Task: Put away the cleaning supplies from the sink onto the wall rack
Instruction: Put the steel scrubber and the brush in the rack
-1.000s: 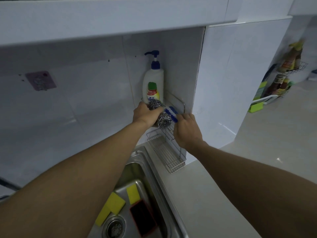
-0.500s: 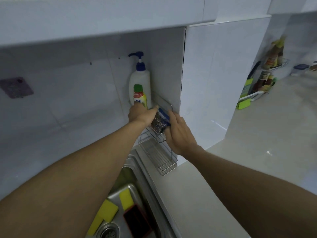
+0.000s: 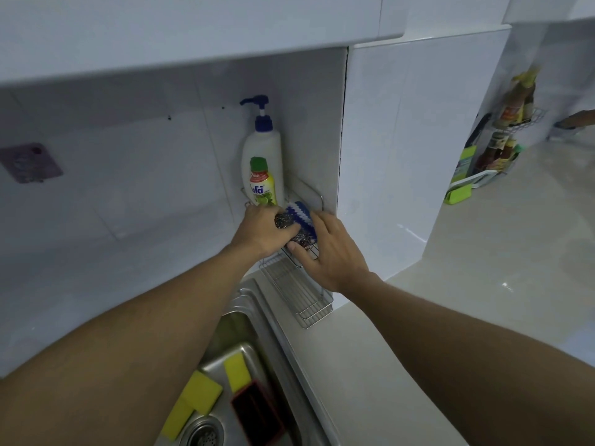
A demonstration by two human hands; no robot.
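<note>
At wall rack (image 3: 306, 304), left hand (image 3: 260, 230) grips steel scourer (image 3: 285, 219); right hand (image 3: 335, 252) clasps blue brush (image 3: 301, 212), long axis toward back wall (image 3: 128, 188)

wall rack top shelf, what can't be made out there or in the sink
Head view: top shelf floor of the wall rack, hidden by left hand and right hand.
Head view: whether steel scourer and brush rest on it, same hands.
Head view: sink drain, cut by bottom edge.

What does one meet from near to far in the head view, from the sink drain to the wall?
Drain strainer, yellow sponges, lower rack shelf, steel scourer in the left hand, green-capped bottle, white pump bottle.
</note>
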